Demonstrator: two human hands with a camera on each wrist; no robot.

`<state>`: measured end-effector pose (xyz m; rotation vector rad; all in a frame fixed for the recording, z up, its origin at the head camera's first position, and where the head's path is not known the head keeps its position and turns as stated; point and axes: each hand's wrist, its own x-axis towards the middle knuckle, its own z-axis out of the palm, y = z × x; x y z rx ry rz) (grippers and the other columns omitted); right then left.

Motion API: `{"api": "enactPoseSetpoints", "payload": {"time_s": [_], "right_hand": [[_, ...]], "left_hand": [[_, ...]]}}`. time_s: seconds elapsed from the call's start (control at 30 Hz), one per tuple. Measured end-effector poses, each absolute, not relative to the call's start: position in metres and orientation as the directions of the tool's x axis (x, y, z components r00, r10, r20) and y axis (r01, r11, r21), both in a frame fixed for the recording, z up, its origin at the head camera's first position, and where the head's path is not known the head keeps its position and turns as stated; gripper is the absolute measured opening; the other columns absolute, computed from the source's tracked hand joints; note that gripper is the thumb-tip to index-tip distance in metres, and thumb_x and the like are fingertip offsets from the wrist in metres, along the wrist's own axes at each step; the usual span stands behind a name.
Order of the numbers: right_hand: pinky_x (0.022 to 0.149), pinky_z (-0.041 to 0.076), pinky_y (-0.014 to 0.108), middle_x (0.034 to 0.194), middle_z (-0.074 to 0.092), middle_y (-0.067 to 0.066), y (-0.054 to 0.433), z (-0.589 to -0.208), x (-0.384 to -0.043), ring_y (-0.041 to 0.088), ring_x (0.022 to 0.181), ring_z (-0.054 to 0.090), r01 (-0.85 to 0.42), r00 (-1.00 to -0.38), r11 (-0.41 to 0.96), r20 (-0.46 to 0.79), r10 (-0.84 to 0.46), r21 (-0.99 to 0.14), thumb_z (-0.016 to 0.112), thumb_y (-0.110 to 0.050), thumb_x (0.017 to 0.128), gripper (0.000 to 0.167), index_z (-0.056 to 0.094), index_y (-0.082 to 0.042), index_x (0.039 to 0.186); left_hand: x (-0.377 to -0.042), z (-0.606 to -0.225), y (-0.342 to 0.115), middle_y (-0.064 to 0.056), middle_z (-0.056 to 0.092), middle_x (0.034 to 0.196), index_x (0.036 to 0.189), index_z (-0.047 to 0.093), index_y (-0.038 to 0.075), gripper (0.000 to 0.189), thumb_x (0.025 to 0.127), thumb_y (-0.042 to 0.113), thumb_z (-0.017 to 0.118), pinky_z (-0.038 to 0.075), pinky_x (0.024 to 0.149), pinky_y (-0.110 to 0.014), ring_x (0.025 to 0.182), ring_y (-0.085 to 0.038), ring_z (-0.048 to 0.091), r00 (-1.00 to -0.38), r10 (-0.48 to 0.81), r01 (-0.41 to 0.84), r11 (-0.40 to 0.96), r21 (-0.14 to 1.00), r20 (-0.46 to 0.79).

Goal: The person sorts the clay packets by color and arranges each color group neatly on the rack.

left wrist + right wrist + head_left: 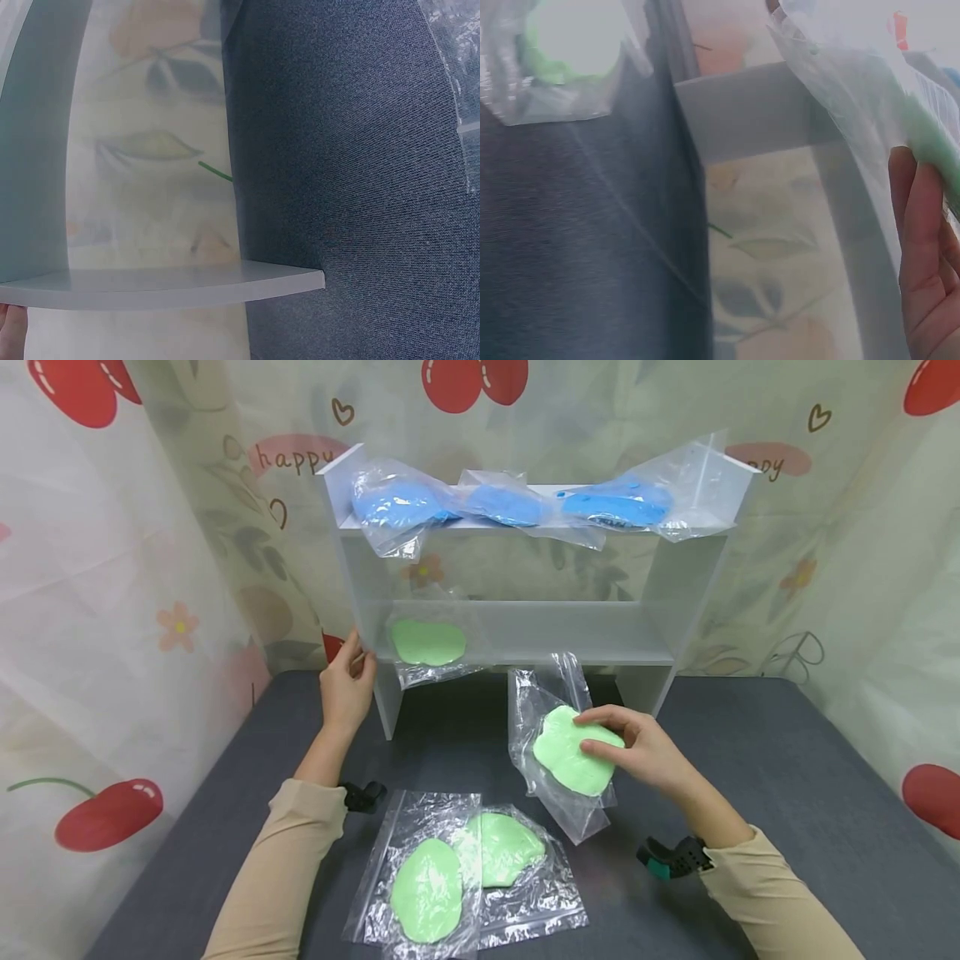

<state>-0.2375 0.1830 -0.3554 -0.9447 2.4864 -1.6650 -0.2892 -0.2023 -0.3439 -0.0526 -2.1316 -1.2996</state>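
My right hand (637, 743) pinches a clear plastic bag holding a flat piece of light green clay (570, 760), thumb in front, in front of the white shelf unit's lower board (562, 643). In the right wrist view this bag (855, 90) hangs tilted from the fingers (922, 225). My left hand (348, 685) touches the outer left side panel (360, 577) of the shelf; its fingertips (11, 330) show at the panel's edge in the left wrist view. Another green clay bag (429, 643) lies at the left of the lower board.
Two more bagged green pieces, a left one (427, 893) and a right one (504, 850), lie overlapping on the dark table (247, 827). Three bags of blue clay (510, 506) fill the top board. A printed curtain (495, 435) hangs behind.
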Motion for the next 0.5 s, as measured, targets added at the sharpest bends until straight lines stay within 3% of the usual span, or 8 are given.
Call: {"api": "enactPoseSetpoints", "payload": {"time_s": [0.33,0.5], "right_hand": [[0.059,0.052,0.021,0.103,0.062,-0.014,0.177,-0.335,-0.247,0.003,0.074,0.058,-0.472,-0.837,0.254,0.338,-0.431,-0.845,0.065,-0.007,0.086,0.032,0.059,0.001,0.117],[0.063,0.052,0.019,0.105,0.062,-0.016,0.173,-0.325,-0.253,0.002,0.082,0.060,-0.443,-0.861,0.249,0.331,-0.387,-0.861,0.065,-0.012,0.087,0.034,0.059,-0.002,0.119]], "left_hand": [[-0.289,-0.344,-0.202,-0.022,0.059,0.126,0.141,0.043,0.017,0.048,0.094,0.010,0.052,0.054,0.085,-0.046,0.107,-0.035,0.063,-0.801,-0.275,0.353,0.502,0.790,0.532],[-0.289,-0.344,-0.203,-0.023,0.059,0.125,0.141,0.043,0.016,0.048,0.094,0.011,0.053,0.054,0.084,-0.046,0.107,-0.035,0.063,-0.800,-0.274,0.351,0.509,0.786,0.534]]}}
